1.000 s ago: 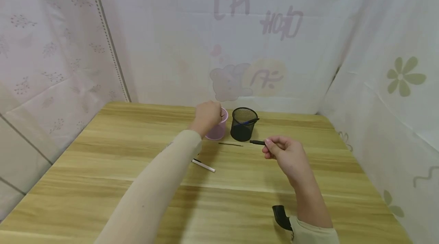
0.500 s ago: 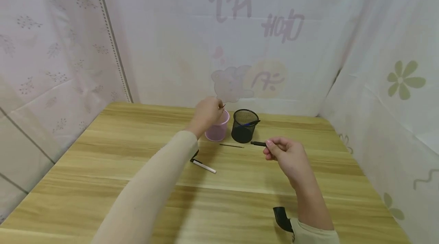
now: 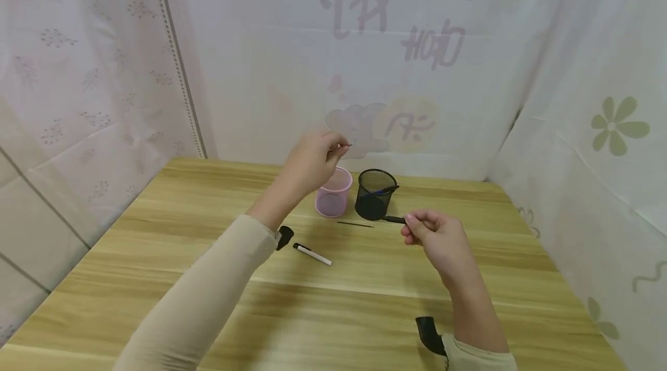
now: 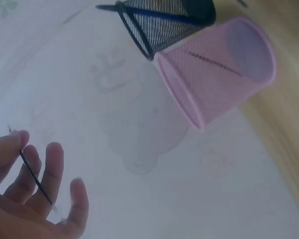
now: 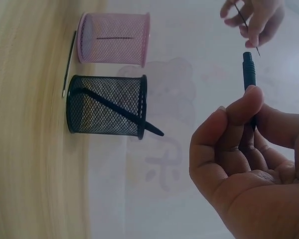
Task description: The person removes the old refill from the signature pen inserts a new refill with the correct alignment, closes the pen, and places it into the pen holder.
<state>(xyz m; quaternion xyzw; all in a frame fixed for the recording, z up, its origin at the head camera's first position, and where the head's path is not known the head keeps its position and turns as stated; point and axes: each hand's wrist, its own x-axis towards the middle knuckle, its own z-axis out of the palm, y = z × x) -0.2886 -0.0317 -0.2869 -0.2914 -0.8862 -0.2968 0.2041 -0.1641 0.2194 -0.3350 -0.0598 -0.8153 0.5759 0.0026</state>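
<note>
My left hand [image 3: 312, 162] is raised above the pink mesh pen holder [image 3: 332, 202], pinching a thin dark pen refill [image 4: 36, 177] between thumb and fingers. On the right, my other hand [image 3: 435, 238] pinches a black pen barrel [image 5: 249, 72], its narrow stepped end pointing left in the head view. That barrel is just in front of the black mesh pen holder [image 3: 371, 204], where a dark pen [image 5: 109, 105] leans out over the rim. Through the pink mesh shows another thin dark refill [image 4: 214, 63].
Another refill [image 3: 355, 224] lies on the wooden table [image 3: 354, 313] in front of the holders. Nearer to me rests a white pen [image 3: 315, 254] with a black end. Patterned curtains [image 3: 260, 70] hang behind the table and at both sides.
My left hand has risen out of the pink holder with the refill and shifted slightly right. The right hand keeps its pinch on the pen barrel, nearly still.
</note>
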